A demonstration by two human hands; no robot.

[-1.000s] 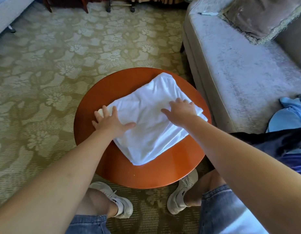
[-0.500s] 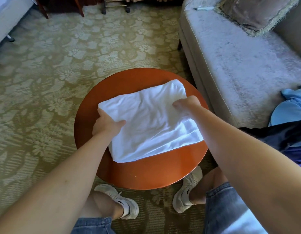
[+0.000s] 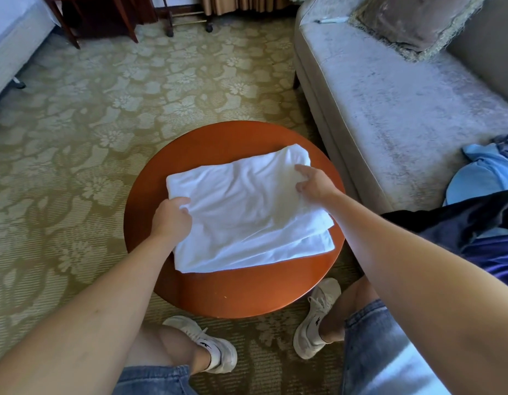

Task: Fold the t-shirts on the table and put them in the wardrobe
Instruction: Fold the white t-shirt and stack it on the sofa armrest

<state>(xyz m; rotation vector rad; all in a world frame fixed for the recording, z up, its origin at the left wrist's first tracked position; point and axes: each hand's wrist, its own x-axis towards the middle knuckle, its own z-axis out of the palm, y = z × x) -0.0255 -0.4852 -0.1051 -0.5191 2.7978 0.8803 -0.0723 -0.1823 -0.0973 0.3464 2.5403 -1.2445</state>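
Observation:
A folded white t-shirt (image 3: 247, 212) lies as a rough rectangle on the round reddish-brown table (image 3: 235, 292). My left hand (image 3: 173, 218) grips its left edge, fingers curled around the cloth. At the right edge, my right hand (image 3: 312, 182) pinches the shirt's upper right part between thumb and fingers. A lower layer of the shirt sticks out at the bottom right. The wardrobe is not in view.
A grey sofa (image 3: 389, 109) stands right of the table with a cushion (image 3: 412, 21) and a pen (image 3: 331, 20) on it. Blue and dark garments (image 3: 480, 206) lie on its near end. A bed (image 3: 10, 41) and dark wooden furniture (image 3: 99, 18) stand at the back left on patterned carpet.
Both hands went from pressing flat on the shirt to gripping its left and right edges. The shirt has turned so its long side runs left to right.

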